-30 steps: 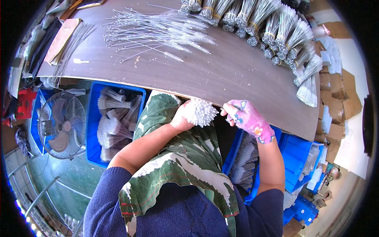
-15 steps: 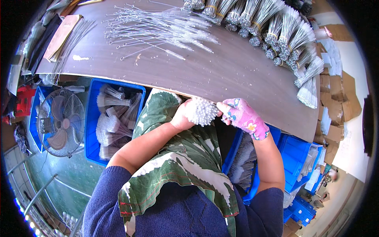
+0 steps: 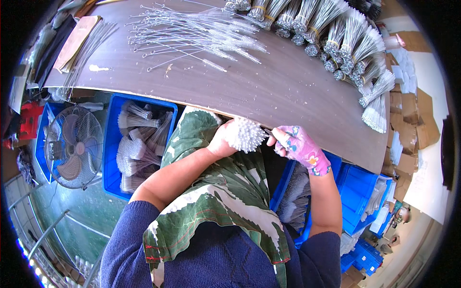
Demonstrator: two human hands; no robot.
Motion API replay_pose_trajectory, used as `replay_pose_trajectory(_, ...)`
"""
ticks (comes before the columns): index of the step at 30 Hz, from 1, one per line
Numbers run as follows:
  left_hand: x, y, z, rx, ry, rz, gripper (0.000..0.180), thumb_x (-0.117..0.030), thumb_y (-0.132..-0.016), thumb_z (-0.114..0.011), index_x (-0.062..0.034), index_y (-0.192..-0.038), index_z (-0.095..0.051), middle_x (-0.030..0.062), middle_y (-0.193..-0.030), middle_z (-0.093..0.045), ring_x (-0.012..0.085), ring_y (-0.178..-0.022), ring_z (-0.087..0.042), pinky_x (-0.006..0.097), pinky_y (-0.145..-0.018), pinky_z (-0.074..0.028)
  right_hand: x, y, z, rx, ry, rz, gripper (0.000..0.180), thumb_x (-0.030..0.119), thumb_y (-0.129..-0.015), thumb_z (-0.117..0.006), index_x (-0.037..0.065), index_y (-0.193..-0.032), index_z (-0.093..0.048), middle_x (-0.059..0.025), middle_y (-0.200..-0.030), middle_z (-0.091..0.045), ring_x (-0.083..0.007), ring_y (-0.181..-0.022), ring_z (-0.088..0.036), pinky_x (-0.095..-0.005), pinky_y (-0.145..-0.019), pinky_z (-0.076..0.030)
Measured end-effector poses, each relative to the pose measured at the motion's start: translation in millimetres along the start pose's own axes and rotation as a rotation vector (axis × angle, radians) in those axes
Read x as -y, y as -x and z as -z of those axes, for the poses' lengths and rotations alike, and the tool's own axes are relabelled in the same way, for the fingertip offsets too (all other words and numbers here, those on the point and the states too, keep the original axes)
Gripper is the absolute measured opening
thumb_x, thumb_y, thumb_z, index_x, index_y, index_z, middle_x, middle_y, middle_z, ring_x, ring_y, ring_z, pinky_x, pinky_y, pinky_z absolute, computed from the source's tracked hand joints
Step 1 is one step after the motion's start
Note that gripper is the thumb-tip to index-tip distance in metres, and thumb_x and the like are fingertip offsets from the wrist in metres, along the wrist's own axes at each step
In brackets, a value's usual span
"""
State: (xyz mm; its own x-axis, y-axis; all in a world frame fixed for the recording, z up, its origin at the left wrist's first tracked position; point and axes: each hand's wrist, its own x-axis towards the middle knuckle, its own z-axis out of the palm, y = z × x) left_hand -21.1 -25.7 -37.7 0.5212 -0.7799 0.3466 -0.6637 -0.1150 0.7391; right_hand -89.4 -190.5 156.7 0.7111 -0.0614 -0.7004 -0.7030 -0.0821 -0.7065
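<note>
A bundle of thin wire brushes [image 3: 246,136] is in my bare left hand [image 3: 223,140], held over my lap at the table's near edge. Its white bristle tips face up, and my fingers wrap behind it, partly hidden. My right hand [image 3: 298,146] wears a pink flowered fingerless glove. Its thumb and fingertips are pinched together just right of the bundle, beside a short dark bit that shows between them; what they hold is too small to name. Loose wire brushes [image 3: 197,36] with looped ends lie spread across the far part of the table.
Tied brush bundles [image 3: 336,43] line the table's far right edge. A blue crate [image 3: 109,168] of bundles stands at my left beside a fan [image 3: 74,148]. Another blue crate [image 3: 288,174] with brushes sits by my right leg. A brown notebook [image 3: 77,43] lies far left.
My right hand has drawn slightly away from the bundle, to the right and nearer me, opening a small gap. My left hand and the bundle have stayed almost in place.
</note>
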Motion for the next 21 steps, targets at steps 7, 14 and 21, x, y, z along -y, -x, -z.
replay_pose_trajectory(7, 0.2, -0.3, -0.3, 0.085, -0.127, -0.107, 0.028, -0.024, -0.086, -0.049, -0.0028, -0.104, -0.056, 0.0150, -0.097, -0.057, 0.0292, -0.093, -0.056, 0.041, -0.082, -0.045, -6.2, 14.4, 2.3, -0.030, 0.008, 0.054, 0.036, 0.033, -0.094, -0.046, 0.003, -0.081, -0.061, 0.0024, -0.059, -0.051, -0.0033, -0.049, -0.044, -0.0178, -0.043, -0.032)
replay_pose_trajectory(14, 2.5, -4.2, -3.6, 0.158, -0.031, -0.076, 0.029, -0.027, -0.087, -0.050, -0.0025, -0.102, -0.055, 0.0161, -0.097, -0.055, 0.0324, -0.090, -0.054, 0.042, -0.079, -0.044, -30.8, 25.2, 1.4, -0.069, -0.087, 0.020, 0.038, 0.036, -0.095, -0.044, 0.004, -0.085, -0.061, 0.0029, -0.058, -0.051, -0.0022, -0.047, -0.041, -0.0168, -0.042, -0.031)
replay_pose_trajectory(21, -6.7, -10.1, 3.8, 0.080, -0.043, -0.109, 0.035, -0.032, -0.087, -0.053, -0.0027, -0.105, -0.053, 0.0175, -0.100, -0.054, 0.0338, -0.092, -0.053, 0.044, -0.079, -0.043, -31.5, 27.9, -2.6, -0.067, -0.082, 0.017, 0.031, 0.031, -0.091, -0.052, 0.004, -0.082, -0.063, 0.0024, -0.064, -0.054, -0.0049, -0.056, -0.049, -0.0205, -0.051, -0.039)
